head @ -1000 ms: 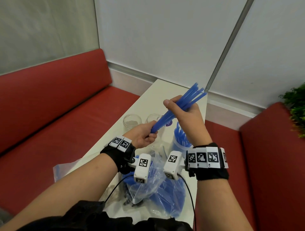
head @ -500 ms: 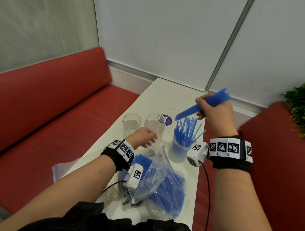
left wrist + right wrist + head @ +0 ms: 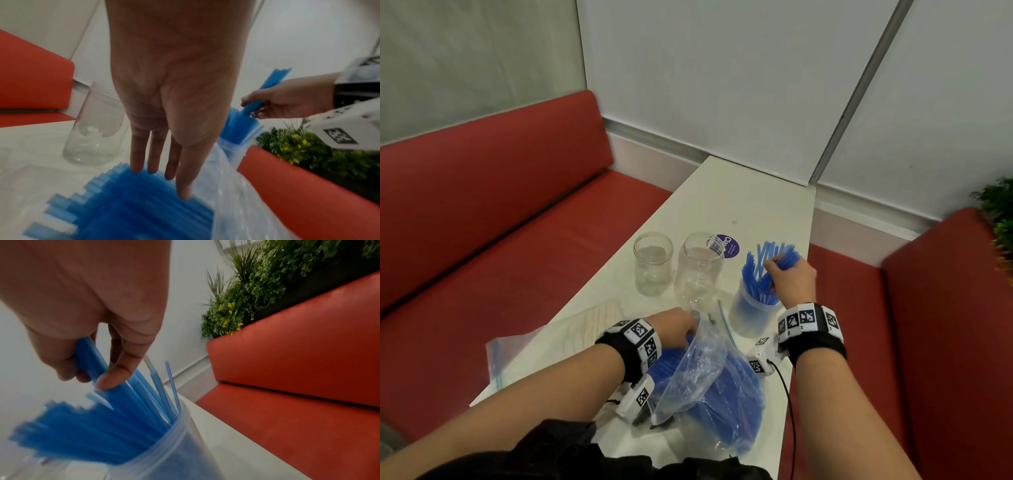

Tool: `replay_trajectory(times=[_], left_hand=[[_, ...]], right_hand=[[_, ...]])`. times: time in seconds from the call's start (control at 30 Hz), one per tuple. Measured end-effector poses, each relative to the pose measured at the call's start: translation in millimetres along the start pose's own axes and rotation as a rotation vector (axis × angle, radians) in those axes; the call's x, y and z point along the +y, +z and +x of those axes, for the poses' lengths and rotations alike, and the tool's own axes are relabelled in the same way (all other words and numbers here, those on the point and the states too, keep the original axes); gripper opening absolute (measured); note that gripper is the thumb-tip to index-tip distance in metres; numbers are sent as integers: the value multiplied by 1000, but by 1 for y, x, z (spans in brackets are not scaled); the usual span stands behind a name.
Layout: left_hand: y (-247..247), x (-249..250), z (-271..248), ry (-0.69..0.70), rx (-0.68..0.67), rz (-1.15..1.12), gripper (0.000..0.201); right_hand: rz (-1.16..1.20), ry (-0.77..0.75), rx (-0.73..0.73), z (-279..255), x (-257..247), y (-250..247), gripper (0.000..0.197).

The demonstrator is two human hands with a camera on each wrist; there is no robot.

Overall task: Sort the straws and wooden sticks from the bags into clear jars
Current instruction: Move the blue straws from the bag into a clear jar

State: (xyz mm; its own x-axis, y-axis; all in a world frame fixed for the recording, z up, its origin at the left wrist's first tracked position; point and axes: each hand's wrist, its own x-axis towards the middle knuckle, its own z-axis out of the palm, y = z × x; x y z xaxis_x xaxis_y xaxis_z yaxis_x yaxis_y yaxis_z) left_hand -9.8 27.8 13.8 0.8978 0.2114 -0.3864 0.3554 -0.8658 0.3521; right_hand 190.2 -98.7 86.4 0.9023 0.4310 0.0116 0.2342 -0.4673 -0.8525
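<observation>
My right hand (image 3: 787,277) grips a bundle of blue straws (image 3: 786,258) and holds its lower end inside the clear jar (image 3: 753,315) that has several straws standing in it. The right wrist view shows thumb and fingers of that hand (image 3: 88,374) curled round the bundle (image 3: 90,356) above the jar (image 3: 168,451). My left hand (image 3: 678,329) reaches into the mouth of the clear bag (image 3: 709,387) of blue straws. Its fingers (image 3: 160,162) are straight, tips at the straws (image 3: 131,203), holding nothing.
Two empty clear jars (image 3: 653,263) (image 3: 700,270) stand left of the straw jar on the white table (image 3: 739,198). A clear bag of wooden sticks (image 3: 585,325) lies at the near left. Red benches flank the table; a plant (image 3: 1000,219) stands at the right.
The left hand let go of the straw bundle and dropped to the bag mouth. The right hand carried the bundle right and then down into the straw jar.
</observation>
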Motion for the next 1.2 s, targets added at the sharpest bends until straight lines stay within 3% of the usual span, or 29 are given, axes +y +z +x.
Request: replay_trajectory(times=[0.17,0.3,0.4,0.47,0.6,0.67,0.77,0.87,0.93,1.0,1.03,1.1,1.2], left_hand=[[22,0,-1,-22,-64,314,49],[26,0,0,-27,1,393,32],[20,4,0,-44,6,436,18],[16,6,1,-54,-5,453,17],[9,8,1,-65,-26,504,18],[6,8,1,-82,-45,480,19],[1,9,2,-110,-82,456,19],[-8,13,2,-160,-134,448,21],[-16,16,1,-184,-159,415,23],[-26,17,0,-198,-159,401,26],[-31,18,-1,-207,-164,403,29],[-42,20,-2,-225,-190,396,36],[-61,25,0,-223,-155,351,28]], right_hand=[[-115,-55,-69,3,7,7,21],[-227,-239,94,3,3,5,40],[-100,-458,167,-4,4,12,30],[-128,-505,109,-8,10,21,29],[-459,-380,-144,-12,32,37,48],[-479,-397,-131,-10,35,38,55],[-572,-394,0,-9,33,34,57],[-694,-283,-82,-15,36,33,64],[-574,-351,13,-21,35,32,62],[-347,-530,186,-31,27,33,52],[-228,-598,199,-37,24,35,48],[-70,-617,4,-49,17,44,46],[-157,-437,-508,-64,9,56,44]])
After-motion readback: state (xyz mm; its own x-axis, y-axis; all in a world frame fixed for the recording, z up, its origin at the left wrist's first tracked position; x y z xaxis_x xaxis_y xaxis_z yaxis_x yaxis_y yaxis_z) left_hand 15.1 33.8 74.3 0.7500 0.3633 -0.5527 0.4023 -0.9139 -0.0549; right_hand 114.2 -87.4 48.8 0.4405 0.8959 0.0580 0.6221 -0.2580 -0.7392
